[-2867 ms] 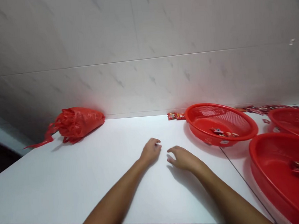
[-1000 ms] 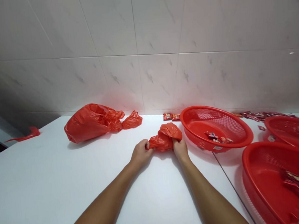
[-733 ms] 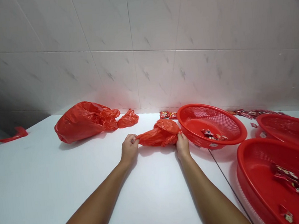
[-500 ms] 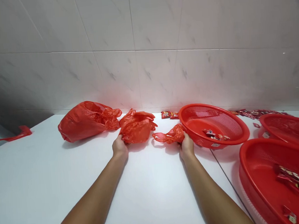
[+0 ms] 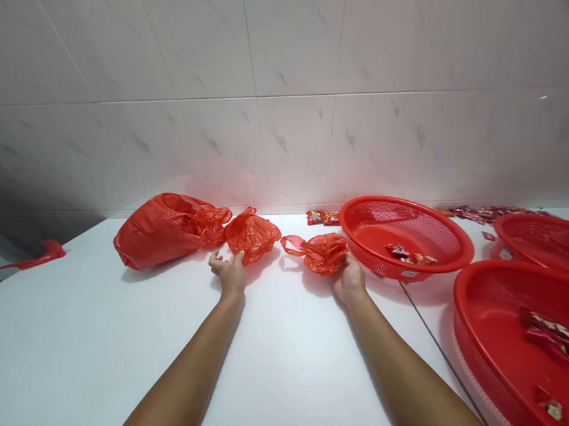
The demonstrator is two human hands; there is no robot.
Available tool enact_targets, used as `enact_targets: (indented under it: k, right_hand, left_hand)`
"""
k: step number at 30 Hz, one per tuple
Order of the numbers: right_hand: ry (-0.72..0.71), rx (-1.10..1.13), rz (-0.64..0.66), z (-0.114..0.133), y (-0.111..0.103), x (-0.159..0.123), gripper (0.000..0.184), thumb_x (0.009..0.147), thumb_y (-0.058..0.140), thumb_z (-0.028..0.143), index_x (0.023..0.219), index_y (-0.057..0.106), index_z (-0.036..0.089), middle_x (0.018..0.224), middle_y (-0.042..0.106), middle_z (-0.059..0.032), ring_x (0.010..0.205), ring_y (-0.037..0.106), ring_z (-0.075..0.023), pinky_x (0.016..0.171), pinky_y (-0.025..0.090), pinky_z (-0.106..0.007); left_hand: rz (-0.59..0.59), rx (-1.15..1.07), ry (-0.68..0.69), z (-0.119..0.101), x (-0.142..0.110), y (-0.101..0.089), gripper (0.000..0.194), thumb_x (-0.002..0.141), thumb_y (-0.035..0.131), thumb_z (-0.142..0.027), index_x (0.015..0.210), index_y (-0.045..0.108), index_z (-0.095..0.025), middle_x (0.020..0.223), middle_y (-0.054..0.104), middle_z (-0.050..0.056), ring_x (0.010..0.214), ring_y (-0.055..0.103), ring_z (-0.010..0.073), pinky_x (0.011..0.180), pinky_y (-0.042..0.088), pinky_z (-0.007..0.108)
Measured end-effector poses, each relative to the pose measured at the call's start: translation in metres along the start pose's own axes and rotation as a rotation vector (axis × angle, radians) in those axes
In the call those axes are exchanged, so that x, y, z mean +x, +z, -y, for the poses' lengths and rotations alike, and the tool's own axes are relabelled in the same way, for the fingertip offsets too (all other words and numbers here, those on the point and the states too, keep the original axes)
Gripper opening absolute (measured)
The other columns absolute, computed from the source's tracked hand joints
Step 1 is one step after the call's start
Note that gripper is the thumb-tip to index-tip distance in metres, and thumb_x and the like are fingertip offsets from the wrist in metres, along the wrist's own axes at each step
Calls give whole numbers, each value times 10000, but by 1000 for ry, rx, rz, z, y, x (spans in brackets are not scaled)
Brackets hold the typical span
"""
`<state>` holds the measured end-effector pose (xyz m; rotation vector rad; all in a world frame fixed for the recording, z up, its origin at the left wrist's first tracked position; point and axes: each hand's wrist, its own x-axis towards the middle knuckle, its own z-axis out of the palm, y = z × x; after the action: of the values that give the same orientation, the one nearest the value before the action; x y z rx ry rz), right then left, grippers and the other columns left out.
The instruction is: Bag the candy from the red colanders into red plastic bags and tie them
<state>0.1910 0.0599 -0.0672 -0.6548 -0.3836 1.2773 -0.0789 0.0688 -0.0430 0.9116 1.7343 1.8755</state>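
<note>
My left hand (image 5: 229, 274) lies on the white table (image 5: 101, 332) with its fingers apart, just in front of a loosely crumpled red plastic bag (image 5: 251, 237). It holds nothing. My right hand (image 5: 350, 282) is pressed against the right end of a second crumpled red plastic bag (image 5: 320, 254), whose loop handle sticks out to the left. The fingers are partly hidden behind the plastic. Left of both sits a larger puffed red plastic bag (image 5: 165, 231), nearly touching the first bag.
A round red mesh basket (image 5: 366, 246) with a few red snack packets stands just beyond my right hand. Two more red baskets (image 5: 477, 349) lie further right, with packets scattered along the tiled wall (image 5: 299, 146). A red plastic scrap (image 5: 36, 257) lies at the table's far left.
My left hand has let go of the nearer bag and its fingers have spread. That bag has sunk down and settled on the table. My right hand stays on the other bag.
</note>
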Motion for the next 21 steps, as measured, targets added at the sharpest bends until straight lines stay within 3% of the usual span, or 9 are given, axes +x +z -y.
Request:
enact_targets:
  k: [3, 5, 7, 8, 10, 13, 15, 17, 21]
  right_hand:
    - [132, 92, 62, 4, 2, -6, 259, 896, 605, 411, 1056, 709, 235, 1098, 791, -34, 1058, 733, -227, 974, 595, -407]
    - [207, 125, 175, 8, 3, -14, 405, 920, 599, 573, 1093, 722, 228, 1143, 787, -69, 1096, 732, -267, 989, 595, -449]
    - [248, 116, 321, 12, 4, -22, 539, 881, 650, 668, 1176, 717, 222, 1198, 774, -92, 1117, 729, -292, 986, 597, -466]
    - [254, 87, 387, 13, 4, -26, 548, 845, 725, 628, 1221, 704, 231, 1205, 771, -87, 1100, 734, -288, 968, 603, -454]
    - [242, -4, 462, 12, 3, -30, 541, 739, 855, 376, 1241, 688, 262, 1139, 782, -50, 998, 747, -251, 888, 615, -388]
    - [196, -119, 425, 6, 2, -27, 479, 614, 774, 127, 1079, 726, 229, 963, 786, -19, 842, 728, -202, 767, 594, -299]
    - [155, -155, 316, 2, 1, -21, 364, 616, 729, 157, 977, 745, 198, 913, 783, -31, 826, 722, -209, 760, 593, -306]
    - [107, -182, 204, -2, 1, -15, 299, 662, 750, 240, 956, 755, 186, 921, 787, -46, 851, 730, -225, 782, 597, -329]
    - [-7, -262, 63, -6, -1, -9, 370, 755, 794, 458, 988, 762, 171, 949, 791, -64, 864, 734, -234, 777, 590, -342]
  left_hand:
    - [-48, 106, 450, -13, -13, -8, 688, 787, 753, -255, 1375, 396, -239, 1540, 382, 164, 1501, 361, 298, 1292, 269, 539]
    - [101, 203, 850, -19, -32, -10, 596, 832, 722, -269, 1363, 454, -235, 1479, 472, 154, 1463, 425, 325, 1269, 309, 580]
    - [367, 291, 1069, -21, -53, -5, 564, 898, 693, -291, 1416, 473, -254, 1475, 531, 140, 1440, 479, 330, 1238, 372, 582]
    - [503, 332, 1093, -20, -63, -1, 600, 924, 683, -302, 1475, 448, -265, 1508, 533, 138, 1451, 482, 326, 1230, 393, 570]
    - [712, 416, 1045, -15, -77, 7, 727, 953, 674, -335, 1594, 337, -271, 1577, 512, 142, 1473, 484, 322, 1221, 417, 556]
    - [843, 565, 879, -4, -80, 13, 840, 965, 658, -379, 1673, 223, -259, 1597, 521, 142, 1460, 512, 319, 1229, 405, 570]
    - [887, 692, 789, 1, -72, 12, 788, 976, 633, -408, 1666, 283, -256, 1585, 547, 131, 1464, 510, 322, 1265, 339, 600]
    - [922, 842, 724, 4, -61, 8, 658, 990, 603, -448, 1597, 442, -252, 1599, 540, 133, 1510, 458, 342, 1293, 249, 639]
    - [832, 1021, 622, 6, -39, 2, 528, 1006, 553, -519, 1438, 630, -225, 1584, 559, 155, 1529, 433, 363, 1303, 162, 667]
